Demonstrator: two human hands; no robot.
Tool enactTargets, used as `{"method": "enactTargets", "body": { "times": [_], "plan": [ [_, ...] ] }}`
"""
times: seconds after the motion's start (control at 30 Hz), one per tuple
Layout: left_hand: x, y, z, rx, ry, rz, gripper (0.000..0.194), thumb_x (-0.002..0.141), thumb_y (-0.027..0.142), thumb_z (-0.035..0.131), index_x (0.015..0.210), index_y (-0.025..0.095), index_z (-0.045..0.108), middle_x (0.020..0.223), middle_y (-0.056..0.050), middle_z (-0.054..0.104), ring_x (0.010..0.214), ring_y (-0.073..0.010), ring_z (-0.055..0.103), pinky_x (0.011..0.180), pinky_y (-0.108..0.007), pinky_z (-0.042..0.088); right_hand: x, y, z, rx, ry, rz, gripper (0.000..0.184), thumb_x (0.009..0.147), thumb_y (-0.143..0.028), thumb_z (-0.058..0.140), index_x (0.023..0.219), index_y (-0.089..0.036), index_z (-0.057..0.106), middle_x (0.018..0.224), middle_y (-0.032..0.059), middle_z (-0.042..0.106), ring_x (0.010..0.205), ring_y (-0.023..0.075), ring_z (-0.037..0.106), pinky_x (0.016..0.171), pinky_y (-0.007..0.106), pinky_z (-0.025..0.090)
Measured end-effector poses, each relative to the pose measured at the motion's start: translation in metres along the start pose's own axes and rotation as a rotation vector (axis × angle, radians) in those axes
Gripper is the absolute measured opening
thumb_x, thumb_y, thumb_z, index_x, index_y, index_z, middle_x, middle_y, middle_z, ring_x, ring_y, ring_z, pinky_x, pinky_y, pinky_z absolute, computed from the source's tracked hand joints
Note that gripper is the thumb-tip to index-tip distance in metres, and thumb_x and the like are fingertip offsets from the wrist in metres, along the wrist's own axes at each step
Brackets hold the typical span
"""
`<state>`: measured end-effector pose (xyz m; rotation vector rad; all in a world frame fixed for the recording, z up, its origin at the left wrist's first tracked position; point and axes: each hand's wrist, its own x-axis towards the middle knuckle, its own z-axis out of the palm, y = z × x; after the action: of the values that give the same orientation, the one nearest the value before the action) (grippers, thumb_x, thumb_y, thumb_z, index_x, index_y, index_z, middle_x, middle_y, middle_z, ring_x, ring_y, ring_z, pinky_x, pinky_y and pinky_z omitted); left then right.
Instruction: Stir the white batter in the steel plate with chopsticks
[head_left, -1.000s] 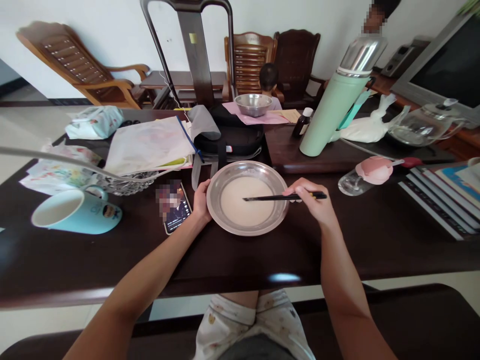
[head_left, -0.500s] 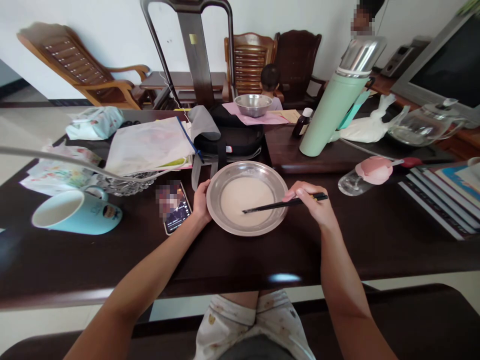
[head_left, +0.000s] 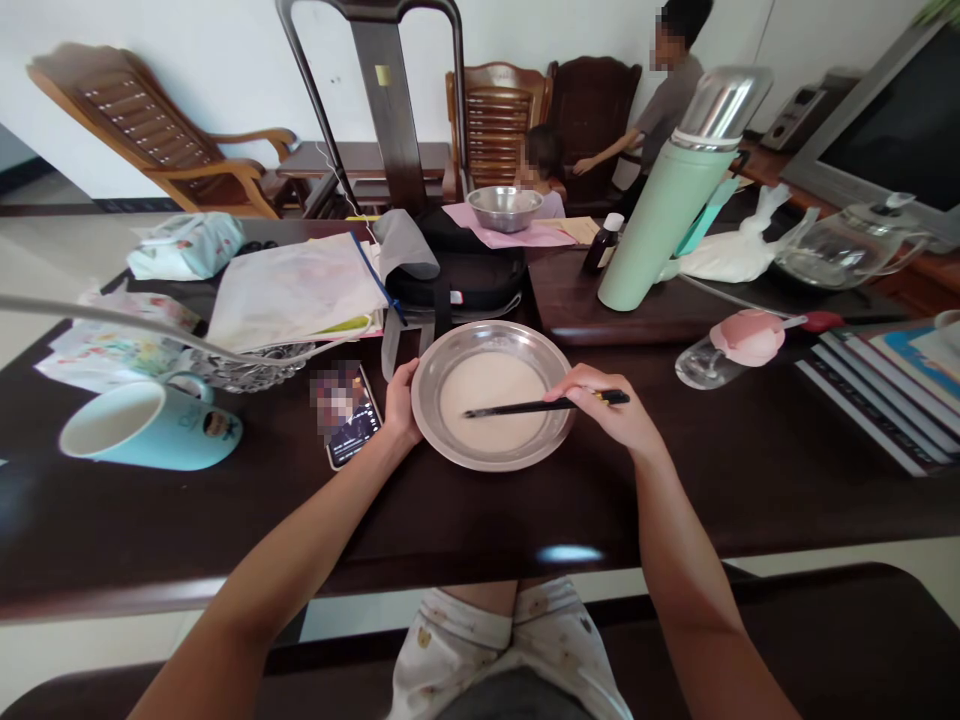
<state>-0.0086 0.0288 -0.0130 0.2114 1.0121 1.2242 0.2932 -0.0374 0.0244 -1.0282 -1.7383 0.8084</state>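
A wide, shallow metal bowl stands on the dark table in front of me. A milky, off-white liquid covers its bottom. My left hand grips the bowl's left rim, with the fingers partly hidden under it. My right hand is closed around a pair of black chopsticks above the bowl's right rim. Their tips point left and dip into the liquid. Just left of my left hand lies a phone with its screen lit.
A light-blue mug stands at the left. Behind the bowl are a black bag and a smaller metal bowl. To the right are a green thermos, a pink-lidded cup and stacked books. Two people are beyond the table.
My right hand has moved slightly left, and the chopstick tips have swept through the liquid toward the bowl's left. My left hand stays on the rim. A person behind has come further into view.
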Motion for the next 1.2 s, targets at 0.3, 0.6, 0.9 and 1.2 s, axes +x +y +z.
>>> {"method": "enactTargets", "body": {
  "times": [0.3, 0.6, 0.9, 1.2],
  "plan": [
    [-0.0014, -0.0004, 0.0032, -0.015, 0.007, 0.004, 0.016, 0.083, 0.032, 0.069, 0.089, 0.019, 0.077, 0.085, -0.010, 0.083, 0.094, -0.0390, 0.082, 0.085, -0.050, 0.069, -0.0020, 0.0002, -0.0019, 0.087, 0.026, 0.006, 0.043, 0.104, -0.061, 0.069, 0.088, -0.027, 0.090, 0.081, 0.0049, 0.086, 0.079, 0.0218, 0.081, 0.077, 0.035, 0.064],
    [-0.0043, 0.0013, 0.0038, 0.021, 0.009, 0.012, 0.015, 0.084, 0.032, 0.069, 0.086, 0.019, 0.075, 0.084, -0.009, 0.083, 0.093, -0.0386, 0.082, 0.086, -0.051, 0.069, -0.0024, 0.0007, -0.0043, 0.078, 0.108, 0.024, 0.045, 0.105, -0.062, 0.067, 0.087, -0.027, 0.088, 0.082, 0.0053, 0.086, 0.079, 0.0223, 0.081, 0.077, 0.036, 0.063],
    [0.0022, -0.0011, -0.0018, 0.017, -0.016, 0.015, 0.016, 0.079, 0.035, 0.074, 0.084, 0.019, 0.073, 0.090, -0.011, 0.084, 0.097, -0.0401, 0.082, 0.088, -0.052, 0.069, -0.0009, 0.0005, -0.0034, 0.010, 0.119, 0.028, 0.046, 0.102, -0.065, 0.069, 0.088, -0.026, 0.089, 0.087, 0.0062, 0.087, 0.083, 0.0226, 0.081, 0.080, 0.037, 0.064],
    [0.0025, 0.0000, -0.0028, 0.031, -0.026, 0.027, 0.015, 0.080, 0.034, 0.075, 0.083, 0.020, 0.073, 0.088, -0.009, 0.083, 0.096, -0.0386, 0.082, 0.088, -0.050, 0.069, 0.0005, 0.0013, -0.0003, -0.025, 0.049, 0.005, 0.045, 0.101, -0.067, 0.070, 0.091, -0.028, 0.090, 0.091, 0.0069, 0.088, 0.088, 0.0242, 0.081, 0.083, 0.039, 0.064]
  ]
}}
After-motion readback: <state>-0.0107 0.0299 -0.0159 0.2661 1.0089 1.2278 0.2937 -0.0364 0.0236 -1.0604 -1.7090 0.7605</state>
